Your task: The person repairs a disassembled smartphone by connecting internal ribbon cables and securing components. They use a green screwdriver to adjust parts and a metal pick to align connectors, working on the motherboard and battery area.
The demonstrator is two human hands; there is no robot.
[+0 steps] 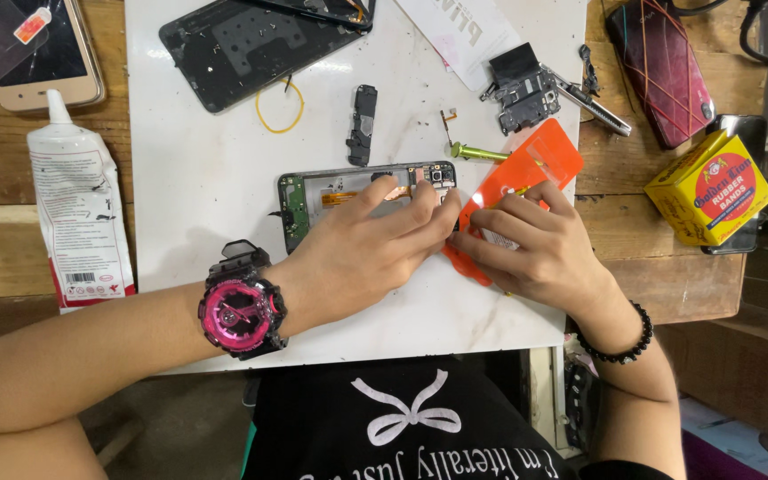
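Left hand (pixel 362 244), wearing a pink-faced watch (pixel 240 311), rests with fingers spread flat on the opened phone (pixel 340 191) at the white desk's (pixel 197 187) centre. Right hand (pixel 535 244), at 3 o'clock of it, pinches an orange plastic card (pixel 535 164); its fingers possibly also grip a thin tool. At 12 o'clock lies a black back cover (pixel 242 44).

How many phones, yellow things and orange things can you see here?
Phones: 4 (opened phone, black back shell, gold phone, red phone)
Yellow: 2 (rubber band, box)
Orange: 1 (orange sheet)
Total: 7
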